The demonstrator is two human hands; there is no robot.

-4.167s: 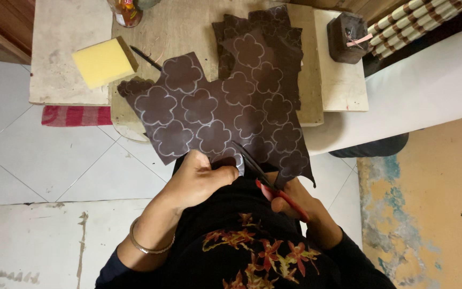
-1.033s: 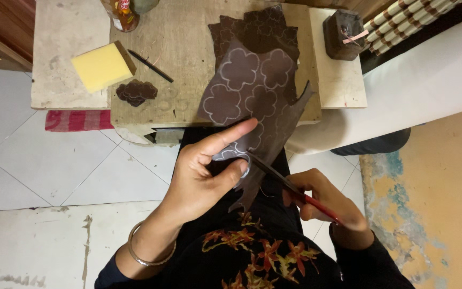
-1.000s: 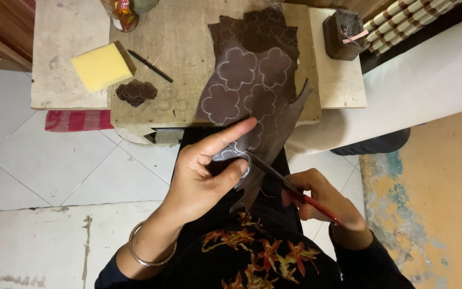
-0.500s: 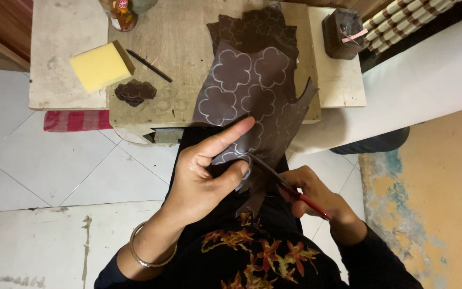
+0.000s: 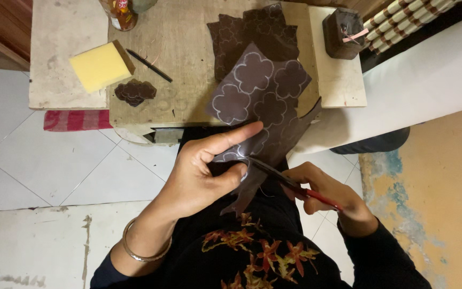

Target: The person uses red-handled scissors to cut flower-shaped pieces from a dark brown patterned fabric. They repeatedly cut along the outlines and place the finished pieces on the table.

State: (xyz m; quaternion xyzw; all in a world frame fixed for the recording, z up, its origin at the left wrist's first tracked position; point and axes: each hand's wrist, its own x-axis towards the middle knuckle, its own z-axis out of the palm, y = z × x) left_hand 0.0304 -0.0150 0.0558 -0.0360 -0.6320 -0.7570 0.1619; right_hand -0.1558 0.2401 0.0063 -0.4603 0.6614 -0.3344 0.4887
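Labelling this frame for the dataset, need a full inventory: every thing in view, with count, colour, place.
brown sheet: 1, dark brown with pale flower outlines, held over table edge
second brown sheet: 1, dark brown, flat on table
cut flower pieces: small stack, brown, beside sponge
sponge: 1, yellow, table left
pen: 1, black, table
dark block: 1, brown, table right
bottle: 1, top edge
striped cloth: 1, red, under table
scissors: 1, red-handled
left hand: grips sheet
right hand: holds scissors

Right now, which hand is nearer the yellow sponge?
Left. The left hand is below and right of the yellow sponge, off the table's near edge. The right hand, on the scissors, is farther right.
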